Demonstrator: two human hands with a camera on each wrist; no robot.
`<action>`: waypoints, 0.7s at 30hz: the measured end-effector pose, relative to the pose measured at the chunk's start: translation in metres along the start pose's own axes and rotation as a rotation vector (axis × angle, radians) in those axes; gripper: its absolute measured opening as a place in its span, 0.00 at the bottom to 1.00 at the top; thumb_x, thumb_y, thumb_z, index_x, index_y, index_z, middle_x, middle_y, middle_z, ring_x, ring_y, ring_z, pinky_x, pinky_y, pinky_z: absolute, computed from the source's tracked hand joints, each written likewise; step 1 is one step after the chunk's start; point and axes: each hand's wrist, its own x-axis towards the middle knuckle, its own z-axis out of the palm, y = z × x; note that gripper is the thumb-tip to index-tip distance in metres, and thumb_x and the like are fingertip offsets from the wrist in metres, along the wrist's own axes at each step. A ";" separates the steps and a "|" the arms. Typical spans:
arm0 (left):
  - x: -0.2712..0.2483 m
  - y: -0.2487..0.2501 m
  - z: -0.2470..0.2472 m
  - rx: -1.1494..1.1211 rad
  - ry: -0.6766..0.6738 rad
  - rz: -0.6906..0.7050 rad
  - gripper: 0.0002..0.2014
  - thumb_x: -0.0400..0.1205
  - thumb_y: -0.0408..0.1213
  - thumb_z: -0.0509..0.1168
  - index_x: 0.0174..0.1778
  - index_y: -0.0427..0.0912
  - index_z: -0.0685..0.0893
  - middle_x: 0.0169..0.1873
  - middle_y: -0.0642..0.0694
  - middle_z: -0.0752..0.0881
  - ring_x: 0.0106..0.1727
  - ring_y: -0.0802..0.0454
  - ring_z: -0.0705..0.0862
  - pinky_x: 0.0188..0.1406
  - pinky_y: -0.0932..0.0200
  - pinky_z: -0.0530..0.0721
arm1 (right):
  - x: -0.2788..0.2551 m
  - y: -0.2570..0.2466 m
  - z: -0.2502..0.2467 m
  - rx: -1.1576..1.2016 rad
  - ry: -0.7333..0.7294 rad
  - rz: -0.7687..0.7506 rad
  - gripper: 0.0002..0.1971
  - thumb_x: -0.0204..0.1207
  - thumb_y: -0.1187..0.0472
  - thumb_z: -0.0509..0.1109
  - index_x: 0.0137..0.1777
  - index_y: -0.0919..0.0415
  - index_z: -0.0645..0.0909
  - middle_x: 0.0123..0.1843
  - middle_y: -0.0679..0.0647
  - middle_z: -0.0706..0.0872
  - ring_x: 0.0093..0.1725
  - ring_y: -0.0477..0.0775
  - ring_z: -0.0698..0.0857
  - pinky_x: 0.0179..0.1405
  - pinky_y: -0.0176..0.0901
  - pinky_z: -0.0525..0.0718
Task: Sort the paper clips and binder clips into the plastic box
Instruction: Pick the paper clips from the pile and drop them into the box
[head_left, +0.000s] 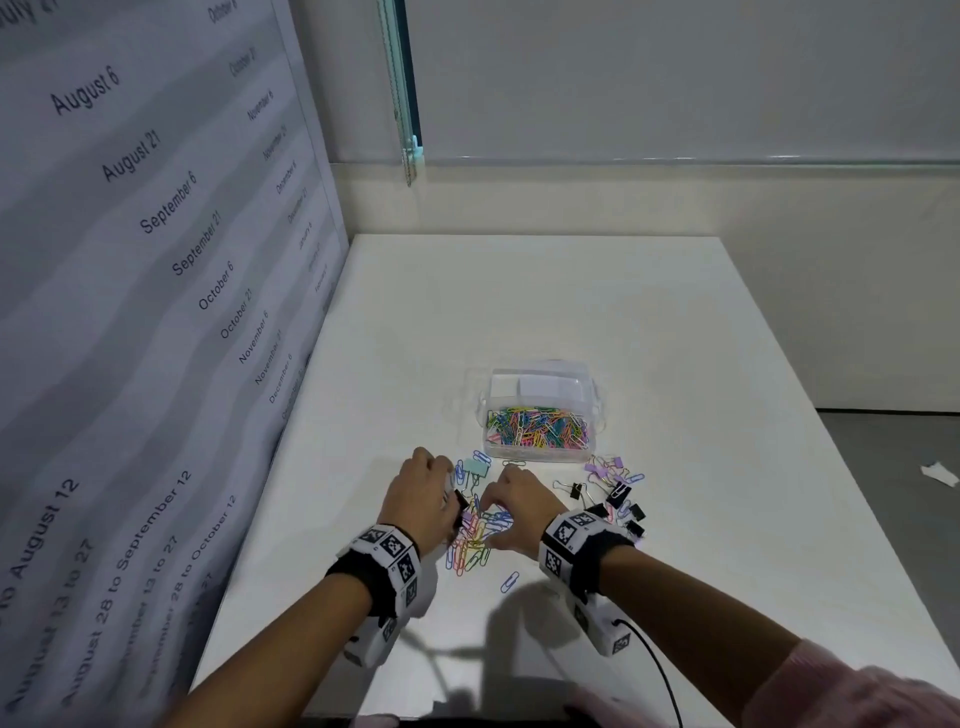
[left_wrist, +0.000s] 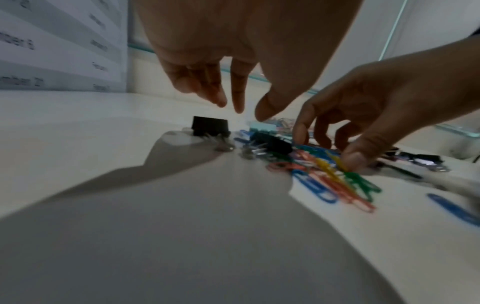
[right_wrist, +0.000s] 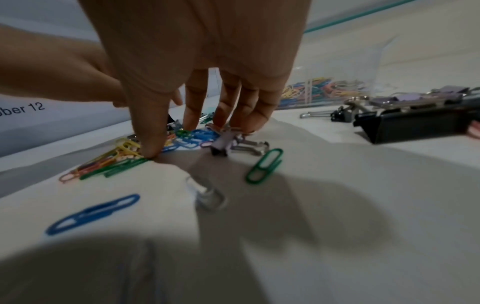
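Note:
A clear plastic box (head_left: 597, 410) stands mid-table, its near compartment full of coloured paper clips (head_left: 537, 427). A loose pile of paper clips (head_left: 475, 540) lies between my hands. My right hand (head_left: 488, 525) reaches down onto it, thumb (right_wrist: 153, 144) and fingertips touching the table on either side of a bunch, not closed on it. A small purple binder clip (right_wrist: 223, 144) lies by those fingers. My left hand (left_wrist: 241, 111) hovers empty, fingers hanging loose above a black binder clip (left_wrist: 210, 127). More black and purple binder clips (head_left: 613, 493) lie to the right.
A mint binder clip (head_left: 476, 467) lies in front of the box. Single blue (right_wrist: 93, 214) and green (right_wrist: 265, 165) paper clips lie nearer me. A date-printed panel (head_left: 156, 260) walls the table's left side. A scrap of paper (head_left: 940, 475) lies on the floor.

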 end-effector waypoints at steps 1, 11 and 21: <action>-0.003 0.005 0.000 -0.061 -0.034 0.040 0.17 0.77 0.41 0.62 0.61 0.42 0.76 0.57 0.43 0.74 0.56 0.43 0.79 0.56 0.51 0.81 | 0.000 0.000 0.000 0.009 -0.005 -0.005 0.18 0.65 0.56 0.77 0.55 0.57 0.81 0.51 0.53 0.71 0.58 0.56 0.74 0.56 0.43 0.72; -0.035 0.018 0.023 -0.055 -0.283 0.099 0.31 0.69 0.48 0.73 0.66 0.43 0.72 0.60 0.46 0.71 0.57 0.44 0.79 0.57 0.54 0.79 | -0.008 0.008 -0.028 -0.020 -0.046 0.099 0.11 0.68 0.72 0.65 0.42 0.61 0.87 0.40 0.52 0.83 0.42 0.50 0.78 0.41 0.37 0.73; -0.020 0.030 0.031 -0.099 -0.299 0.233 0.16 0.76 0.26 0.63 0.60 0.38 0.80 0.62 0.41 0.74 0.62 0.42 0.77 0.64 0.53 0.76 | -0.005 0.025 -0.079 0.150 0.182 0.130 0.08 0.66 0.74 0.68 0.38 0.65 0.87 0.36 0.53 0.85 0.32 0.40 0.77 0.27 0.17 0.69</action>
